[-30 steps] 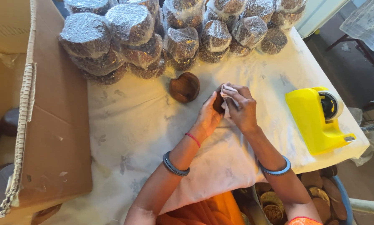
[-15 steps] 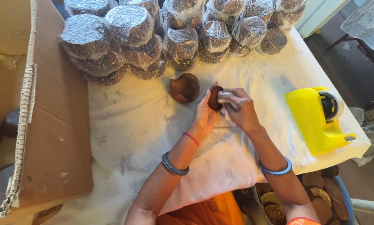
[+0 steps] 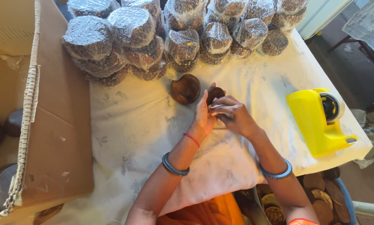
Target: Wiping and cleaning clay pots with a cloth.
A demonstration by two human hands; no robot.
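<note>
My left hand [image 3: 203,114] and my right hand [image 3: 232,114] meet over the white tablecloth [image 3: 133,133], both closed around a small dark brown wooden bowl [image 3: 215,93] held on edge. My right fingers press a strip of clear film or tape across its near side. A second heart-shaped wooden bowl [image 3: 185,88] lies on the cloth just left of the held one, untouched. Bangles ring both wrists.
Several stacks of plastic-wrapped bowls [image 3: 133,37] crowd the far side of the table. A yellow tape dispenser [image 3: 320,121] sits at the right edge. An open cardboard box [image 3: 37,125] stands at left. A tub of brown wooden pieces [image 3: 320,200] is below right.
Both hands turned the small bowl and shifted slightly left and down; the right fingers now lie flatter across it.
</note>
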